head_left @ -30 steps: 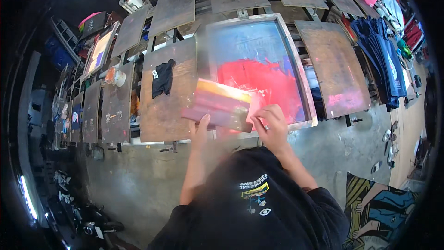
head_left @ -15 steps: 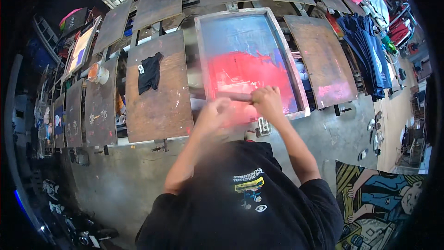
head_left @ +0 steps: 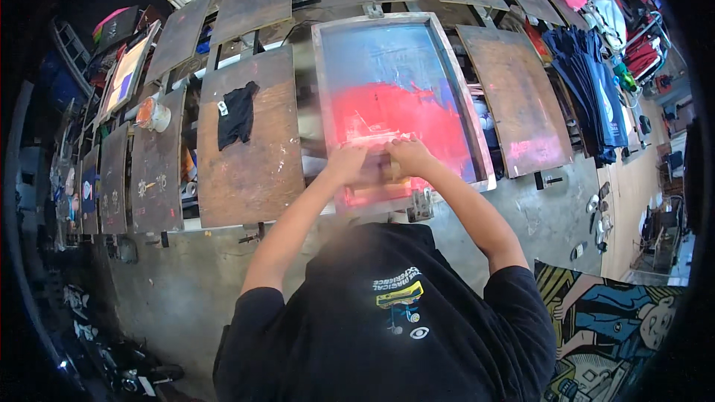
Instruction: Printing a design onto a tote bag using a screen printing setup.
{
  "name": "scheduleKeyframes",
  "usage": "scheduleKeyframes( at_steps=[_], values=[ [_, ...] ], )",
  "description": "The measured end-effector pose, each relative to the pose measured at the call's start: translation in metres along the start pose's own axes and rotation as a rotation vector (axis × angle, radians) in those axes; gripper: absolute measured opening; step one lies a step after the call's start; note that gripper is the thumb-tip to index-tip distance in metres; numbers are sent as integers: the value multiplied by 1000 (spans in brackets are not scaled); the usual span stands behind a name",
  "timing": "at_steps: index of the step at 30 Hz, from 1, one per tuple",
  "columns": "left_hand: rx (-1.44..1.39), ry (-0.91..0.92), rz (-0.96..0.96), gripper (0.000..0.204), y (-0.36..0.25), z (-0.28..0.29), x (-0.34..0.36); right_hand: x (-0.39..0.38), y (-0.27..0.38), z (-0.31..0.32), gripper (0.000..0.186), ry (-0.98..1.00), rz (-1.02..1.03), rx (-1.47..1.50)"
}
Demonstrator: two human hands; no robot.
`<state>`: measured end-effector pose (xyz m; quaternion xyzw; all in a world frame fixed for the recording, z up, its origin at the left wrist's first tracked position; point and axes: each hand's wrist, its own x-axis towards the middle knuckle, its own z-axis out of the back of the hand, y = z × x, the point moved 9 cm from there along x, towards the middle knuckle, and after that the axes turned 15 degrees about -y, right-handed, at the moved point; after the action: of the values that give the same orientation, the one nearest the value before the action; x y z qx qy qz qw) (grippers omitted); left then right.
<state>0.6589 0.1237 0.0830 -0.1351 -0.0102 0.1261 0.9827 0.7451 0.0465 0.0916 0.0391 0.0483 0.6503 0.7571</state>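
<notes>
My left hand (head_left: 345,162) and my right hand (head_left: 410,158) are both closed on a wide, ink-stained squeegee (head_left: 380,170), held crosswise over the lower part of a screen-printing frame (head_left: 475,112). Bright red ink (head_left: 436,130) covers much of the mesh below its blue upper area (head_left: 387,48), with pale streaks just beyond my hands. The squeegee is partly covered by my fingers and blurred, so I cannot make out its lower edge clearly. A metal clamp (head_left: 420,205) sits at the frame's near edge.
Wooden platens (head_left: 249,190) (head_left: 514,97) flank the frame, the left one bearing a black garment (head_left: 234,119). Further left sit a stained bucket (head_left: 154,115) and another screen (head_left: 126,74). Navy shirts (head_left: 596,97) hang at right, footwear (head_left: 599,216) lies below, and a painted panel (head_left: 611,327) is at lower right.
The squeegee was tilted with its broad face showing, then turned level and lowered over the screen's near part. My left hand has moved up and right onto it, beside my right hand.
</notes>
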Motion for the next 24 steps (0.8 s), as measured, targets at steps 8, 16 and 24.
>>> scheduleKeyframes(
  at_steps=[8, 16, 24],
  values=[
    [45, -115, 64, 74, 13, 11, 14, 18, -14, 7, 67, -168, 15, 9],
    [21, -258, 79, 65, 24, 28, 28, 39, -24, 13, 71, -187, -25, -7],
    [150, -396, 112, 60, 13, 70, 38, 36, -18, 56, 42, -395, -27, -98]
  ],
)
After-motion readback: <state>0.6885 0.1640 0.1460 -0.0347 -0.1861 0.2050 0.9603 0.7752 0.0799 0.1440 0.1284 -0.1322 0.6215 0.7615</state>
